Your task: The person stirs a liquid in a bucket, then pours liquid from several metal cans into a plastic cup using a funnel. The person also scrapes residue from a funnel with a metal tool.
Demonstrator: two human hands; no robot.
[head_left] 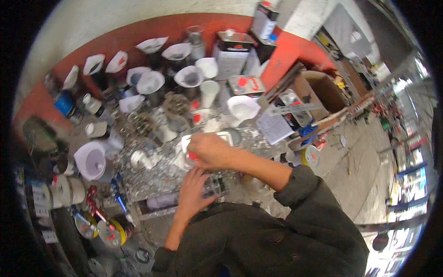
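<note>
Landmark: white-rimmed rectangular container (226,136) on the table (123,171); contents and near side largely covered by hands, kind uncertain.

Right hand (208,150) above it, grip narrow, fingers bunched on a small bright-red piece (192,156) at the container's left part. Only a sliver of red shows; exact shape hidden, fingertips blurred. Left hand (193,190) at the container's near side, grip loose and fairly wide, thumb spread off the fingers, fingertips close below the red piece; contact cannot be told. Palm side hidden. Dark long sleeves; the torso in a dark garment (258,235) cuts off the ground nearest the wearer.

Table: grey, mottled with pale splashes and spills, crowded. Beyond the container, a white, wide-mouthed paper cup (243,107) and a tall silver rectangular metal can (233,60). Beyond and to its left, dark cups with white paper liners, one of them a grey-stained white liner (151,82); insides mostly unreadable. Left of the container, a large white paper-lined cup (90,161). Nearer and further left, a red-handled spray gun (94,203), partly lost among clutter.

Room: wall (180,27) red below, whitish above. Right of the container, an open brown cardboard box (318,94) and bare grey concrete floor (350,159). Far right washed out by glare; black fisheye rim crops all corners.
</note>
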